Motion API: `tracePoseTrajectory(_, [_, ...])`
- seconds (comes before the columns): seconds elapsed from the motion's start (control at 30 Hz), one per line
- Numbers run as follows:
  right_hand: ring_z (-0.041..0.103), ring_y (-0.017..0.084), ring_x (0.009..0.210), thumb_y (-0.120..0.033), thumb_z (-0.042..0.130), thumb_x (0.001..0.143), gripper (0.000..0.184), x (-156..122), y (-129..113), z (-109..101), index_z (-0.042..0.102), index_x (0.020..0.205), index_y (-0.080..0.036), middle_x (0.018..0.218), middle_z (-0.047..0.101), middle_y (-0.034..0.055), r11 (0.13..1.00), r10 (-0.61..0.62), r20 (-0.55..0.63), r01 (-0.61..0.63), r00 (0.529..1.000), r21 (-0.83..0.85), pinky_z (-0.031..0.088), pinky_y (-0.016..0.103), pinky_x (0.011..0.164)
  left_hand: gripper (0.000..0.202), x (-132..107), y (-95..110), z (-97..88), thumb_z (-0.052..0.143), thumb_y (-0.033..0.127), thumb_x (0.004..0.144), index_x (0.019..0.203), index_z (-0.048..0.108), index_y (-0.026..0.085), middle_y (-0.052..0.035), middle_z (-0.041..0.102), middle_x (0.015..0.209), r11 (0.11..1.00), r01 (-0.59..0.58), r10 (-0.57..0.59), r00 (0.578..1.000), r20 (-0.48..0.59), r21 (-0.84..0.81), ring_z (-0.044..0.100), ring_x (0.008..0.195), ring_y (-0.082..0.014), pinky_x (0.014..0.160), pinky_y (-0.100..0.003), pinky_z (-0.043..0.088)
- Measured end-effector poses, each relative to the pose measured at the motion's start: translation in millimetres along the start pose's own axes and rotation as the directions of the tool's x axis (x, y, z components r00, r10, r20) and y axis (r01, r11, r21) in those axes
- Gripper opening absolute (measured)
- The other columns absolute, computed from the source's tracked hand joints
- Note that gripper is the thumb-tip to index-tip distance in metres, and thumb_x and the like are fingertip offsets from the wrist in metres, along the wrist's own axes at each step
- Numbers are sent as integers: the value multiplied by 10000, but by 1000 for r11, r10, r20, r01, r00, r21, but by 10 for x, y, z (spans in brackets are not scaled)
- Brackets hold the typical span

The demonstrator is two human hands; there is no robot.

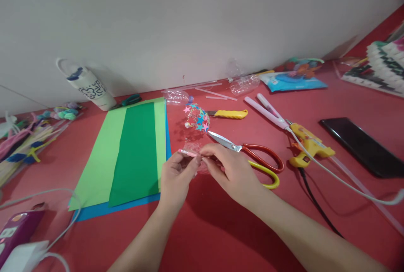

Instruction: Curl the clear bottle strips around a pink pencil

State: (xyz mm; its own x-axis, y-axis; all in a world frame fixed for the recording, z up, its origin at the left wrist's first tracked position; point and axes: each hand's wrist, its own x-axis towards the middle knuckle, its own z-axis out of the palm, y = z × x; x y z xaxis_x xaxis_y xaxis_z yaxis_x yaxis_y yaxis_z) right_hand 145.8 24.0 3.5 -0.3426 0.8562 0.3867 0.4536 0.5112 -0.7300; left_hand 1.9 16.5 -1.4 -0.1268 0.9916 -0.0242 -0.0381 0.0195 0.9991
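My left hand [176, 175] is closed, pinching a slim pink stick-like piece [188, 153] with a paler band near its tip; its exact kind is unclear. The fingertips of my right hand [232, 169] pinch at the other end of the same piece, where the fingers hide it. Just beyond my hands sits a clear rounded piece covered in colourful stars [198, 119]. Clear plastic scraps [192, 146] lie partly behind my fingers. Scissors [261, 156] with red and yellow handles lie beside my right hand, their blades pointing toward the starry piece.
Green paper sheets [135, 154] lie at left, near a white tumbler [91, 89]. Beyond the scissors are a yellow cutter [230, 114], a pink flat iron [268, 112], a yellow glue gun [311, 143] with trailing cords, and a black phone [362, 145]. Clear bottle pieces [244, 84] rest near the wall.
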Motion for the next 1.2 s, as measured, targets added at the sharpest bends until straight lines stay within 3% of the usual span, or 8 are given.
tracePoseTrajectory(0.2, [576, 123, 679, -73, 472, 867, 153, 15, -10, 1, 559, 921, -186, 785, 636, 3, 998, -37, -38, 35, 999, -47, 401, 222, 602, 94, 7, -12, -1, 666, 240, 712, 693, 630, 156, 51, 553, 503, 1000, -6, 6, 1000, -2, 6, 395, 393, -39, 344, -142, 270])
tracePoseTrajectory(0.43, [567, 119, 770, -76, 494, 869, 150, 18, 10, 16, 597, 905, -178, 875, 606, 26, 998, -34, -119, 41, 992, 53, 437, 217, 670, 70, 4, -22, 6, 646, 228, 738, 722, 635, 161, 63, 536, 507, 995, -56, 56, 998, -5, 83, 382, 396, -35, 355, -137, 286])
tracePoseTrajectory(0.67, [560, 122, 717, -83, 525, 823, 135, 37, -41, -25, 620, 837, -177, 812, 589, 11, 978, 126, -57, -115, 990, 176, 448, 236, 630, 97, -6, -66, -11, 630, 259, 771, 765, 641, 163, 53, 548, 538, 982, -86, 86, 996, 10, 165, 423, 411, -45, 364, -139, 331])
tracePoseTrajectory(0.73, [584, 131, 711, -131, 533, 824, 107, 53, -37, -31, 628, 828, -181, 792, 594, 9, 907, 246, 35, -243, 969, 345, 472, 250, 632, 96, -5, -74, -13, 627, 260, 777, 790, 644, 166, 52, 553, 546, 980, -90, 87, 996, 26, 180, 436, 407, -46, 367, -140, 353])
tracePoseTrajectory(0.8, [606, 138, 698, -205, 565, 815, 65, 73, -16, -34, 626, 809, -183, 767, 600, 4, 764, 339, 147, -364, 929, 532, 498, 271, 651, 94, -11, -76, -17, 629, 253, 778, 817, 651, 170, 43, 579, 587, 974, -112, 106, 993, 44, 196, 462, 417, -48, 382, -143, 389])
tracePoseTrajectory(0.9, [616, 145, 696, -283, 645, 760, 107, 98, 26, -46, 622, 772, -179, 738, 618, 2, 606, 397, 241, -450, 885, 655, 505, 295, 687, 105, -25, -73, -26, 632, 238, 777, 856, 664, 177, 27, 606, 648, 968, -147, 138, 989, 58, 205, 509, 449, -60, 397, -154, 431])
tracePoseTrajectory(1.07, [602, 117, 645, -284, 725, 687, 144, 124, 31, -92, 627, 711, -181, 676, 635, -15, 487, 425, 324, -515, 845, 705, 485, 256, 653, 122, -25, -53, -53, 611, 193, 782, 892, 664, 182, 33, 603, 634, 948, -212, 186, 974, 126, 237, 540, 442, -66, 428, -172, 471])
tracePoseTrajectory(1.2, [560, 89, 560, -250, 725, 671, 122, 127, -1, -111, 628, 673, -176, 607, 614, -33, 466, 448, 317, -520, 836, 716, 456, 225, 574, 127, -27, -3, -44, 615, 185, 774, 888, 670, 186, 19, 633, 677, 939, -241, 210, 966, 148, 246, 564, 469, -73, 451, -181, 492])
